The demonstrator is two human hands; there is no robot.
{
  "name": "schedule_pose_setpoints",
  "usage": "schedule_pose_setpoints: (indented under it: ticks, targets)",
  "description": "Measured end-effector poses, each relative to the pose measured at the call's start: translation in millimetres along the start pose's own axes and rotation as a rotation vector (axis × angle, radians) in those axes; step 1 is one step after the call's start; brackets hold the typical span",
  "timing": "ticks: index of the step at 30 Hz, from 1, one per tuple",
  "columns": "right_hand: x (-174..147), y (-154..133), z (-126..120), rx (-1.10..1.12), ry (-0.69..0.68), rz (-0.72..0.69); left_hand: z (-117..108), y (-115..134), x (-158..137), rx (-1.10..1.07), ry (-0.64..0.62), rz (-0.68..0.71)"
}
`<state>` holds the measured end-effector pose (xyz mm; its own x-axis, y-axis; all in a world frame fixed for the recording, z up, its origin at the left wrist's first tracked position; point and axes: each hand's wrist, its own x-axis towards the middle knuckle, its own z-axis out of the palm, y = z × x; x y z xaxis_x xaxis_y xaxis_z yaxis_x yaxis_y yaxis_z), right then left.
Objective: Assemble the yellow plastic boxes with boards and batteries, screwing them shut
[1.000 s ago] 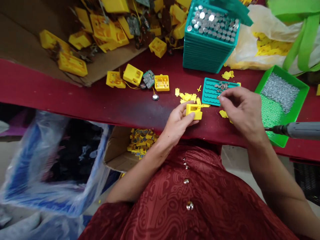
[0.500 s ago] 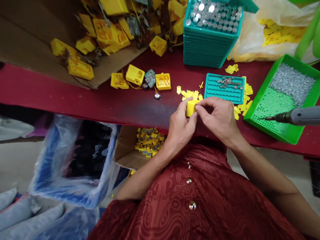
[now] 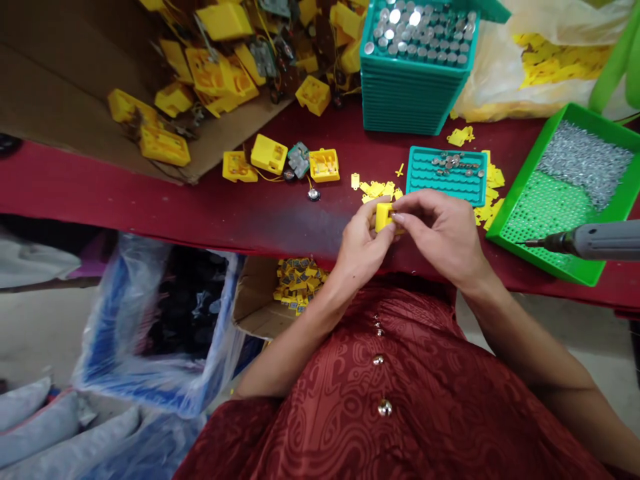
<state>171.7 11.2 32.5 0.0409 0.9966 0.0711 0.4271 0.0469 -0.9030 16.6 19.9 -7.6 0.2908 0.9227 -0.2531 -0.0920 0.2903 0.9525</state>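
Observation:
My left hand (image 3: 364, 243) is closed around a small yellow plastic case (image 3: 383, 217) at the table's front edge. An opening on the case faces right. At that opening the thumb and forefinger of my right hand (image 3: 446, 237) are pinched together; whatever they hold is too small or hidden to name. Just beyond my hands lie loose flat yellow plastic covers (image 3: 376, 191) and a teal ridged tray (image 3: 417, 183) with several button cells (image 3: 454, 162) in it.
Stacked teal trays (image 3: 410, 100) of button cells stand behind. On the right, a screwdriver tip (image 3: 537, 243) extends over a green basket (image 3: 500, 230) of screws. Yellow cases with wires (image 3: 270, 153) lie left of centre, before a cardboard box (image 3: 65, 87) of more. Below are a cardboard box (image 3: 255, 303) and lined blue crate (image 3: 95, 360).
The yellow case has turned in my left hand, so its opening shows on the right. My right hand has shifted slightly right, its fingertips still at the case. The whole view has shifted a little.

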Motion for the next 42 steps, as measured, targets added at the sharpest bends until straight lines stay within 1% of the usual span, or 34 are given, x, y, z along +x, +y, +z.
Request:
schedule_pose_setpoints:
  ticks: [3, 5, 8, 10, 12, 15, 17, 18, 19, 21, 23, 25, 28, 32, 35, 37, 38, 40, 42]
  targets:
    - [1.2, -2.2, 4.0, -0.115, 0.036, -0.016, 1.6, 2.1, -4.9, 0.081, 0.035, 0.045]
    - [2.3, -2.8, 1.8, -0.176, 0.05, -0.039, 1.9, 5.8, -7.8, 0.079, 0.034, 0.049]
    - [3.2, 0.0, -8.4, -0.104, -0.008, -0.001, 1.7, 12.4, -8.9, -0.033, -0.035, -0.012]
    - [3.8, 5.9, -18.0, -0.028, 0.007, 0.019, 0.9, 15.5, -7.6, -0.124, -0.066, -0.065]
    - [5.5, 14.8, -28.6, -0.039, 0.124, -0.016, -0.6, 16.7, -5.4, -0.168, -0.063, -0.101]
    - [12.1, 30.3, -44.6, -0.147, 0.352, -0.084, -4.6, 16.7, -2.3, -0.168, -0.047, -0.142]
    - [19.2, 39.3, -54.0, -0.239, 0.444, -0.072, -7.8, 16.9, -0.6, -0.173, -0.025, -0.175]
    - [23.2, 43.1, -57.8, -0.292, 0.459, -0.053, -9.3, 17.2, 0.3, -0.18, -0.009, -0.193]
    - [27.2, 46.5, -60.7, -0.348, 0.445, -0.032, -10.7, 17.7, 1.1, -0.185, 0.004, -0.207]
    - [34.7, 53.1, -63.1, -0.454, 0.36, -0.01, -12.9, 18.8, 2.2, -0.196, 0.019, -0.215]
    - [41.1, 60.8, -61.2, -0.527, 0.272, -0.009, -14.2, 19.5, 2.8, -0.208, 0.022, -0.197]
    - [46.6, 69.8, -56.5, -0.566, 0.217, -0.011, -14.6, 19.5, 3.0, -0.205, 0.021, -0.171]
    - [54.4, 82.5, -49.6, -0.589, 0.194, 0.019, -14.0, 18.1, 3.1, -0.185, 0.028, -0.158]
    - [61.6, 86.6, -48.2, -0.593, 0.19, 0.137, -12.4, 15.5, 2.3, -0.214, 0.037, -0.182]
    - [57.3, 73.6, -50.8, -0.581, 0.232, 0.13, -12.3, 13.7, 1.5, -0.251, 0.015, -0.184]
    - [46.8, 56.5, -50.1, -0.54, 0.247, 0.067, -12.2, 13.0, 1.4, -0.266, 0.006, -0.185]
    - [39.5, 46.3, -47.9, -0.51, 0.234, 0.033, -12.0, 12.8, 1.4, -0.271, 0.011, -0.184]
    - [22.9, 25.3, -38.8, -0.368, 0.194, -0.062, -10.7, 12.9, 1.4, -0.268, 0.025, -0.183]
    - [7.5, 8.6, -24.3, -0.24, 0.154, -0.105, -8.6, 12.9, 1.3, -0.25, 0.029, -0.183]
